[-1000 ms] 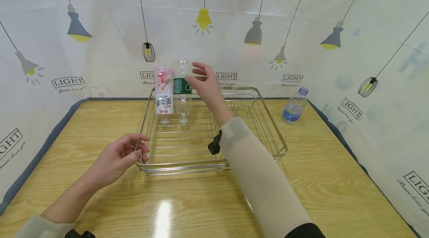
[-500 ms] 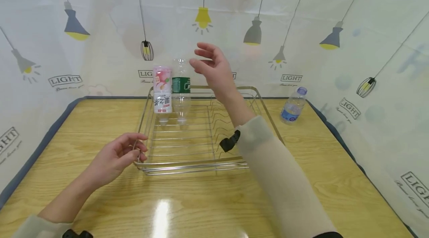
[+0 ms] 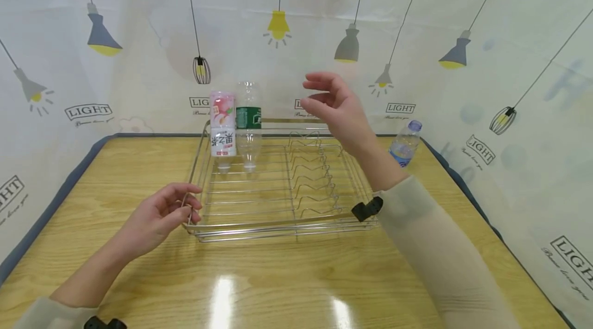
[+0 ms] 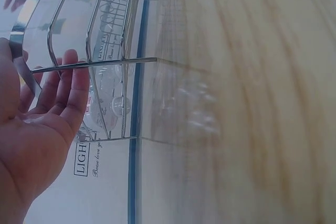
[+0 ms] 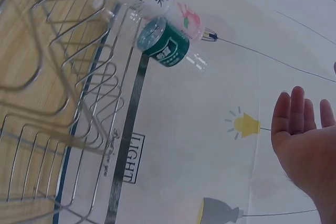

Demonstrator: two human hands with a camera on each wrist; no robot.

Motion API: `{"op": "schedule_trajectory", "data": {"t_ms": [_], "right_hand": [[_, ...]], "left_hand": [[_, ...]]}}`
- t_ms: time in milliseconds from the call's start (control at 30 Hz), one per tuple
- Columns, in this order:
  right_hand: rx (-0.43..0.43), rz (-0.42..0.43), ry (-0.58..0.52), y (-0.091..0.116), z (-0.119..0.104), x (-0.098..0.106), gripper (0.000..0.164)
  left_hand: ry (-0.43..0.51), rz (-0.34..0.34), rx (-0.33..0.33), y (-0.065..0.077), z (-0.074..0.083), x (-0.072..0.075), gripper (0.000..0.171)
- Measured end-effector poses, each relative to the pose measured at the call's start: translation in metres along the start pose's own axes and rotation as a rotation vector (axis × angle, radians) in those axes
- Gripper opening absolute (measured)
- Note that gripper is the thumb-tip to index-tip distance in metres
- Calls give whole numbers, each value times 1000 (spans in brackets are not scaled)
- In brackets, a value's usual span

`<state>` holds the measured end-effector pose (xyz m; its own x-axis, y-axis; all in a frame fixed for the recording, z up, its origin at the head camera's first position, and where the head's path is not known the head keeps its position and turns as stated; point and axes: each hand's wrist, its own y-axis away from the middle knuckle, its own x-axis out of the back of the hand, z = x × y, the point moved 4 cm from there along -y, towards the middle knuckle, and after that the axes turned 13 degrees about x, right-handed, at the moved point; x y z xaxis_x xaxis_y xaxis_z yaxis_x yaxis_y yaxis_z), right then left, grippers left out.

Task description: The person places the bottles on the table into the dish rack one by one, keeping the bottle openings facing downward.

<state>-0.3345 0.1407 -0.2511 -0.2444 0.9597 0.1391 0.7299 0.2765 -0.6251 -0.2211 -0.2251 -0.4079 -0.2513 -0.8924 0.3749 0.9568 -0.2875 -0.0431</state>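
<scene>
A metal wire dish rack [image 3: 278,225] sits on the table. My left hand [image 3: 159,215] holds its front left corner, the rim passing between thumb and fingers in the left wrist view. Two bottles stand upside down, caps lowest, at the rack's back left: a pink and white peach drink bottle [image 3: 223,125] and, just right of it, a clear bottle with a green label [image 3: 248,118]. Raised over the rack's back right part, my right hand [image 3: 340,113] holds nothing, its fingers loosely bent. A clear bottle with a blue label [image 3: 404,144] stands upright beyond my right forearm.
Wavy wire dividers [image 3: 309,174] run along the right part of the rack. The wooden table [image 3: 259,277] extends in front and to both sides. A pale cloth backdrop [image 3: 153,61] printed with lamps encloses the back and sides.
My right hand has drawn away from the green-label bottle, up and then right towards the blue-label bottle. The left hand stays at the rack's corner; both inverted bottles stay in place.
</scene>
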Motion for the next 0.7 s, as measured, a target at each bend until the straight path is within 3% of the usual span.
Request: {"op": "schedule_trajectory", "data": {"t_ms": [433,700], "right_hand": [[-58,20,158,52,-6,81,37],[-72,112,197,78,4,139,36]], "left_hand": [[31,-26,1,1,-1,1,34],[25,-23,11,0,1,1,32]]}}
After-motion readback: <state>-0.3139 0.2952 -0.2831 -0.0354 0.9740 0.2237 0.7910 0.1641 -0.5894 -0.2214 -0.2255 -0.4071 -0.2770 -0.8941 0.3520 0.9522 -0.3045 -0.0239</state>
